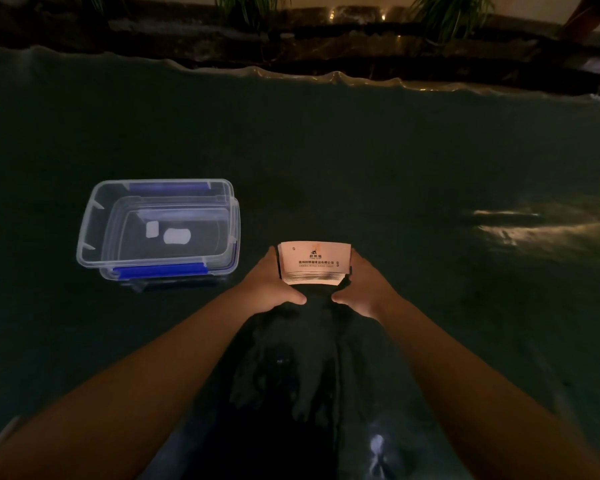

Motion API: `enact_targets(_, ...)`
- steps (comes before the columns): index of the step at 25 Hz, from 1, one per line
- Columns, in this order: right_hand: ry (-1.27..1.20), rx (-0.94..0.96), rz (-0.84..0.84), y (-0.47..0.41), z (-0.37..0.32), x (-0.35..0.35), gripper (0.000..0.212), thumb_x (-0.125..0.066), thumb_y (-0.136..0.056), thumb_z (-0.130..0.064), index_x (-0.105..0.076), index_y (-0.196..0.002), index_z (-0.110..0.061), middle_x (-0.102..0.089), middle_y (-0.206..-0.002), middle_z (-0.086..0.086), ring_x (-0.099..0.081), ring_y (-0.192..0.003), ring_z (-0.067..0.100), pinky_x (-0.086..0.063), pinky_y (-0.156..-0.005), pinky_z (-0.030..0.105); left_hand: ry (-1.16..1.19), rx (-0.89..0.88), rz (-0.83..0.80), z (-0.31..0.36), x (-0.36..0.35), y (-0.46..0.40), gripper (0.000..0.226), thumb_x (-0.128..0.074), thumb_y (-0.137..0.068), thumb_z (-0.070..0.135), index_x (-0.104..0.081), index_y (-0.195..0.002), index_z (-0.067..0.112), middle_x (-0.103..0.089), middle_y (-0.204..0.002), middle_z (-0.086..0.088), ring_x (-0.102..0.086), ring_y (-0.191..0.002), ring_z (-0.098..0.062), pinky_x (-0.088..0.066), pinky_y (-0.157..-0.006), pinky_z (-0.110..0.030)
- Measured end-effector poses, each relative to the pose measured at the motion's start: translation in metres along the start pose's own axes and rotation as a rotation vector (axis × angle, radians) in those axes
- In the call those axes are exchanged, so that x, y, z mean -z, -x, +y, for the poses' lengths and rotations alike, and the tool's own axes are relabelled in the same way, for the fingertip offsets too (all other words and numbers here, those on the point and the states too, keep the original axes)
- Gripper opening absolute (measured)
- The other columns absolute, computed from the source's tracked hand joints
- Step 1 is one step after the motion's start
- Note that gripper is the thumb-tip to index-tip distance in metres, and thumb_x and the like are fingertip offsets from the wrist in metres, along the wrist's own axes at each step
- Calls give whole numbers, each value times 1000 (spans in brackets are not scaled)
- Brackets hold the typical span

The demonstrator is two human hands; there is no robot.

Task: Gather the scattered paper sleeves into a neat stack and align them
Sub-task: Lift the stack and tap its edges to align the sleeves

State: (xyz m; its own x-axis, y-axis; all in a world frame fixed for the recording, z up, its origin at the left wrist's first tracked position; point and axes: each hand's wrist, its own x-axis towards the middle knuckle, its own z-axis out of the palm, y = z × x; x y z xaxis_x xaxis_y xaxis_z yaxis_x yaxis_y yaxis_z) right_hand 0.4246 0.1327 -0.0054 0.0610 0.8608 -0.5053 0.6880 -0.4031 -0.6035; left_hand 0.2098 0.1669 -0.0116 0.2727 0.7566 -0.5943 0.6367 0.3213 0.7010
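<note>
A stack of pale paper sleeves (314, 261) with dark printed text and a small logo stands on the dark table in the middle of the head view. My left hand (272, 284) presses against the stack's left side and my right hand (362, 285) against its right side, so the stack is squeezed between them. Both thumbs point inward just in front of the stack's near edge. The layered edges of several sleeves show at the front, roughly flush. I see no loose sleeves elsewhere on the table.
A clear plastic box (94, 220) with blue clips sits to the left, a second clear piece (234, 233) nested in it. The table's far edge (291, 74) runs along the top, with plants behind. Light glints on the surface at right (520, 230).
</note>
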Motion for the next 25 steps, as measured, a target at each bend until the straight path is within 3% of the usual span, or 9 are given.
enact_targets(3,16,5,-1,0,-3,-1,89,-77,-74,4,-41,-148,-27,-58,-136,5,-65,-108,23,-63,-80,42,0,-30,-25,4,-1,0,103,-91,-69,9,-31,-150,27,-53,-141,5,-51,-132,-21,-43,-79,-23)
enact_targets(9,44,6,4,-2,-6,-1,87,-78,-74,4,-40,-148,-23,-55,-142,8,-59,-123,27,-56,-97,45,-56,-25,-38,7,-1,-1,106,-92,-68,10,-28,-151,27,-52,-145,1,-52,-132,-25,-53,-98,-41)
enact_targets(13,-3,1,-9,-1,-5,-2,86,-79,-73,4,-43,-146,-25,-58,-140,6,-62,-115,24,-57,-78,32,-31,-17,-46,2,0,-3,111,-93,-66,10,-27,-153,27,-53,-142,6,-51,-133,-22,-45,-85,-26)
enact_targets(16,-42,16,-19,1,-5,-3,86,-78,-73,5,-44,-146,-25,-60,-137,4,-63,-111,23,-61,-77,37,-23,-39,-67,2,2,-4,108,-94,-64,13,-30,-148,33,-51,-116,22,-53,-108,-6,-39,-68,-19)
enact_targets(18,-53,23,-14,0,-4,-4,86,-79,-72,5,-45,-145,-25,-61,-136,4,-63,-110,22,-59,-76,34,1,-32,-70,1,2,-3,104,-96,-61,18,-34,-142,41,-50,-107,29,-51,-91,3,-40,-67,-18)
enact_targets(20,-59,17,-17,-2,0,-4,89,-82,-71,4,-44,-147,-24,-61,-139,3,-61,-113,20,-53,-73,27,44,-24,-66,-4,3,-3,93,-99,-58,23,-40,-122,56,-55,-100,38,-54,-87,13,-37,-68,-15)
enact_targets(22,-93,-21,-32,-3,6,-4,96,-86,-70,-1,-39,-152,-20,-58,-148,3,-59,-125,23,-54,-86,31,105,-14,-57,-7,7,-1,85,-100,-57,29,-44,-113,60,-57,-101,41,-57,-97,13,-38,-76,-15)
enact_targets(23,-117,-51,-41,-3,10,-3,103,-89,-70,-6,-34,-157,-18,-53,-154,5,-57,-130,26,-53,-98,39,142,-5,-50,-9,8,-1,86,-99,-58,34,-47,-123,55,-56,-110,39,-56,-112,5,-41,-86,-19)
enact_targets(25,-187,-122,-46,-2,15,0,121,-95,-68,-19,-20,-163,-15,-46,-161,7,-52,-138,30,-46,-112,50,199,51,-33,-10,12,2,113,-93,-58,56,-37,-153,30,-52,-139,24,-50,-137,-19,-41,-106,-37)
